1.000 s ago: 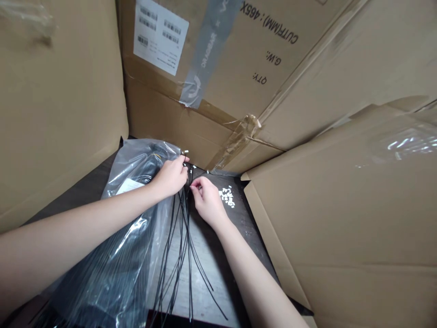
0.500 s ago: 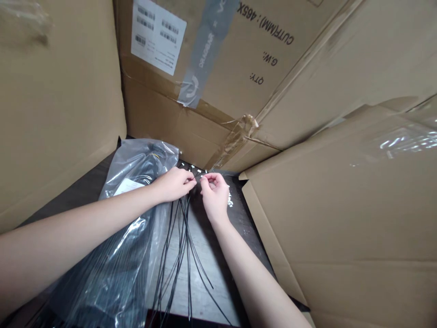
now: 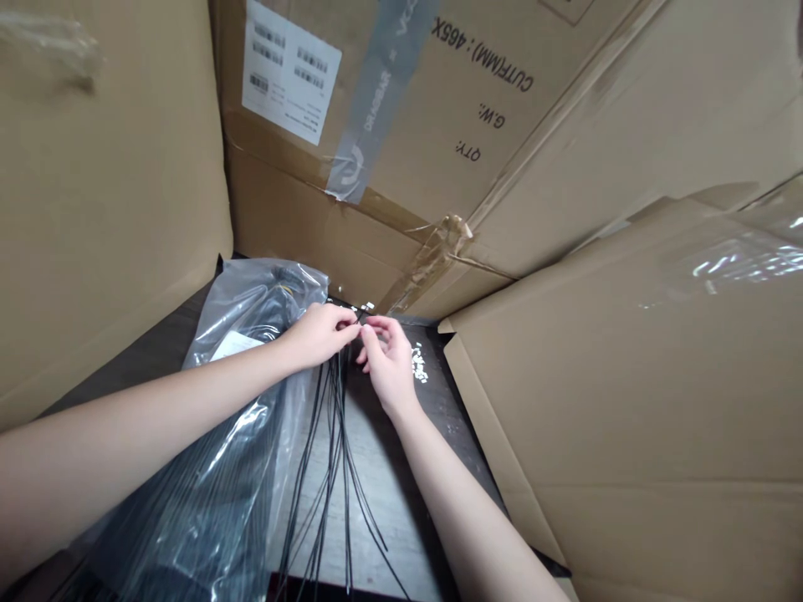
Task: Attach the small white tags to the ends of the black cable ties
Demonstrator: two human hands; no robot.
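Several thin black cables (image 3: 342, 418) lie lengthwise on the table, their far ends running up under my hands. My left hand (image 3: 326, 333) is closed, pinching a black cable whose tip pokes out past the fingers. Close against it, my right hand (image 3: 387, 355) has thumb and forefinger together at the cable's end; whatever sits between those fingertips is too small to make out. Small white pieces (image 3: 419, 364), like tiny connectors, are scattered to the right of my right hand. A few more white pieces (image 3: 362, 308) lie beyond my fingertips.
A clear plastic bag (image 3: 251, 418) full of black cables lies on the left, under my left forearm. Cardboard walls stand on the left (image 3: 106, 209), at the back (image 3: 301, 192) and on the right (image 3: 627, 401). The table (image 3: 382, 468) shows between my arms.
My right hand has shifted slightly left, and its fingertips now meet those of my left hand. Its other fingers have loosened a little. My left hand stays nearly in place.
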